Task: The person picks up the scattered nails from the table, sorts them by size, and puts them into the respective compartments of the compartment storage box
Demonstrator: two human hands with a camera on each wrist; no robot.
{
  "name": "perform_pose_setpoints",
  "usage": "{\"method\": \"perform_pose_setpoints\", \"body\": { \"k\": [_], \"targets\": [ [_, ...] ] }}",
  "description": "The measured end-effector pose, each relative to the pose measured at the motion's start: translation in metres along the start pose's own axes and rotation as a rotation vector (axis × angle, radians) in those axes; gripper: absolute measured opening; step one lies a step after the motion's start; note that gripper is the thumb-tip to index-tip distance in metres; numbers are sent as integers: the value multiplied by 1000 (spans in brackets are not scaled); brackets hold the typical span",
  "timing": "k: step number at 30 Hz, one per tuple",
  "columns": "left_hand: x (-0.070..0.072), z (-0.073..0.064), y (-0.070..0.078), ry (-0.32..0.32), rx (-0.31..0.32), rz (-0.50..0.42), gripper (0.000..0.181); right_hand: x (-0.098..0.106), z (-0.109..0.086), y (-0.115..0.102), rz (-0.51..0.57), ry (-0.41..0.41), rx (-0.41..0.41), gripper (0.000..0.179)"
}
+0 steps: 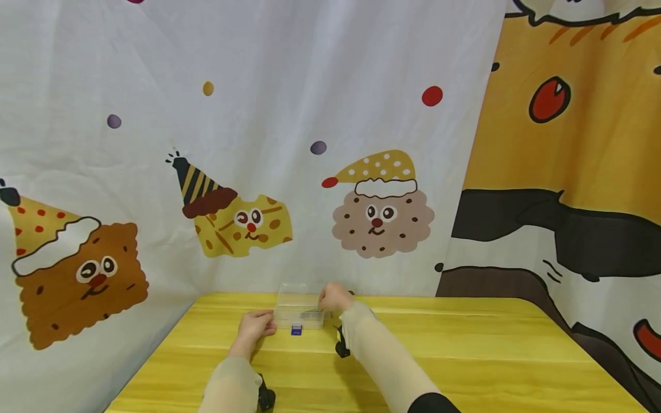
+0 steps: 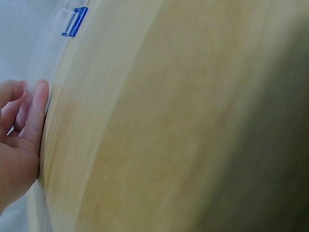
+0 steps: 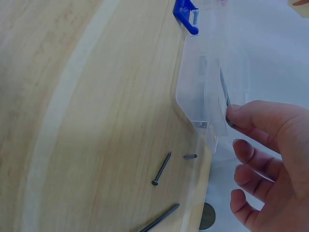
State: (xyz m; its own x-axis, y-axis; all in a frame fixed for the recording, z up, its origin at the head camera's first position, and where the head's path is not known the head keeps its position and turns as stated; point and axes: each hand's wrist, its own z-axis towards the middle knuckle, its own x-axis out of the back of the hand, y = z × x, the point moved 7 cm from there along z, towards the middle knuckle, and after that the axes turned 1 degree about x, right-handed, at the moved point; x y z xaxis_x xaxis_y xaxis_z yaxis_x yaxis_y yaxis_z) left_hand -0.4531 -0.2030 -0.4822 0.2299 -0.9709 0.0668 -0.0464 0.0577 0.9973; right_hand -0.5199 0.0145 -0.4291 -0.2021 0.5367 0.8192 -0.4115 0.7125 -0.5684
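A clear plastic box with its lid raised stands near the table's far edge. A blue latch sits on its front side. My left hand rests against the box's left end, fingertips right at the wall; the left wrist view shows the same hand with its thumb extended. Above the right end of the box is my right hand. In the right wrist view its thumb and index finger pinch a thin dark nail, which overlaps the box wall; the other fingers curl loosely.
On the wooden table, just right of the box, lie a medium nail, a short nail and a longer nail. A printed curtain hangs right behind the table's far edge.
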Motion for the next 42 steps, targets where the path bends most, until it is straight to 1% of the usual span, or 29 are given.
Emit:
{"method": "perform_pose_setpoints", "body": {
  "k": [4,10,11,13,15,17,18,20,23,26,28,32,35,37,38,42],
  "targets": [
    [-6,-2,1,-10,3,0,34,1,-4,3,-7,9,-15,16],
    [-14,-6,4,-35,-17,33,35,6,-10,7,-42,16,-23,17],
    [-15,-6,3,-37,-17,34,35,7,-11,8,-48,18,-22,22],
    [-16,-5,3,-41,-16,27,35,10,-12,8,-52,16,-26,24],
    [-16,-3,1,-39,-12,18,35,15,-13,8,-54,13,-25,23],
    [-16,-1,-2,-38,-6,-1,35,20,-14,9,-37,16,-10,21],
    [-15,0,-2,-35,-3,-9,35,23,-15,9,-20,11,-2,16],
    [-13,1,-3,-30,-2,-13,35,30,-15,9,14,8,28,13],
    [-10,2,-3,-25,-2,-18,35,42,-18,11,43,21,82,13],
    [-8,3,-4,-25,-1,-27,35,55,-24,12,73,30,114,14],
    [-6,4,-5,-23,3,-37,36,62,-28,15,95,37,119,13],
    [-3,4,-6,-22,7,-30,36,69,-39,25,149,30,109,33],
    [-1,4,-5,-30,6,-22,37,71,-50,34,173,41,99,31],
    [-1,3,-5,-35,11,-15,38,71,-59,40,194,46,89,18],
    [-1,3,-4,-39,11,-13,38,70,-64,44,201,47,82,14],
    [0,3,-3,-46,17,-6,38,63,-85,57,238,44,58,19]
  ]
}}
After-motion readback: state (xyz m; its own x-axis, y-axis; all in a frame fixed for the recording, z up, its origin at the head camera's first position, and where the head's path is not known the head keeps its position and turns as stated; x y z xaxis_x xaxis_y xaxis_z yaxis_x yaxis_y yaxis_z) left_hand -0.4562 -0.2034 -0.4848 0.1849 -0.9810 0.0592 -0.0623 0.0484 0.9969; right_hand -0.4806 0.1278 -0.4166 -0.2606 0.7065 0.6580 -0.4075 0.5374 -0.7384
